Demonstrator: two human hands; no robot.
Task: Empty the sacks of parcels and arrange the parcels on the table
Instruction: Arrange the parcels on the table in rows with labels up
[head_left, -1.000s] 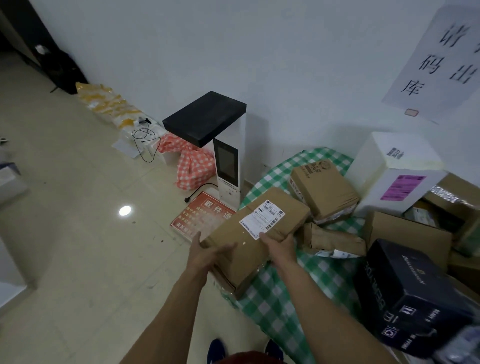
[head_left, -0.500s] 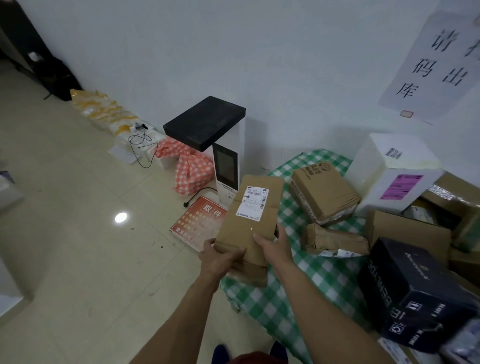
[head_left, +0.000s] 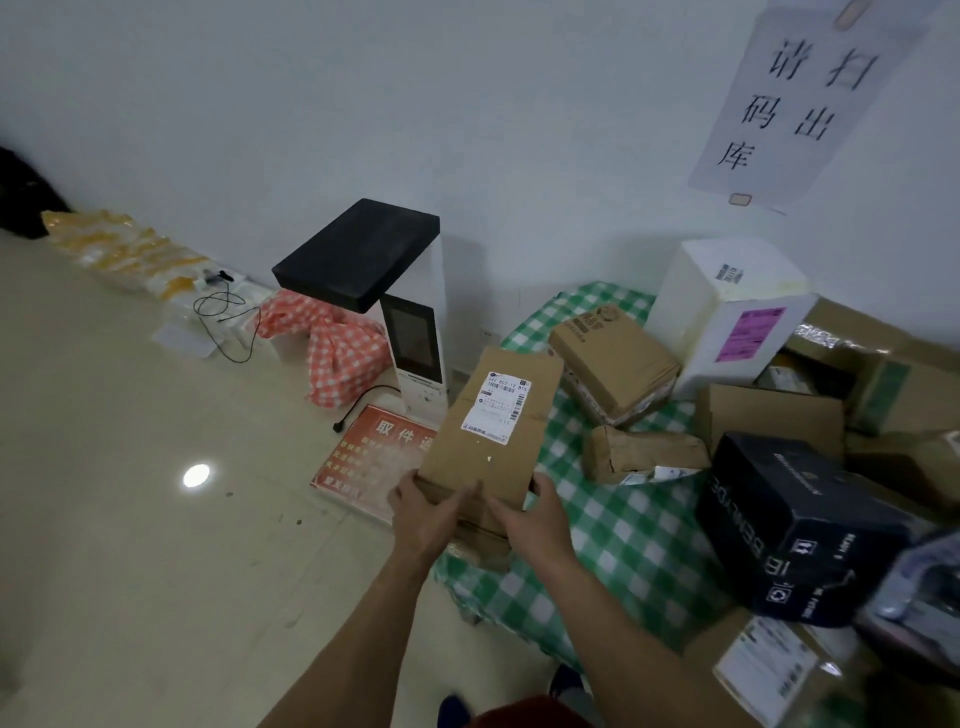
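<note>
The person is holding a long brown cardboard parcel (head_left: 493, 431) over the 9 o'clock edge of the worktop (head_left: 623, 545), which is wearing a green-and-white checked cloth. The parcel's far end is pointing towards 12 o'clock and its white shipping label (head_left: 497, 408) is facing up. Whether its underside is touching the cloth I cannot tell.

The left hand (head_left: 426, 512) is wrapping the parcel's near left corner, its grip closing with the thumb lying across the top face. The right hand (head_left: 535, 514) is clasping the near right corner, fingers curling against the side, so both grips are tight on the same parcel.

At 3 o'clock from it, a crumpled brown packet (head_left: 644, 452) is lying on the cloth. At 1 o'clock a squat brown box (head_left: 615, 358) is sitting just beside a white foam box (head_left: 727, 301) with a purple sticker. A black carton (head_left: 789, 525) is resting at 4 o'clock, with more brown boxes piling up behind it.

On the floor at 10 o'clock a white scanner stand (head_left: 363, 254) with a black top is standing against the wall, with a red checked bag (head_left: 337, 353) next to it and a red sign (head_left: 374, 457) lying at its foot.
</note>
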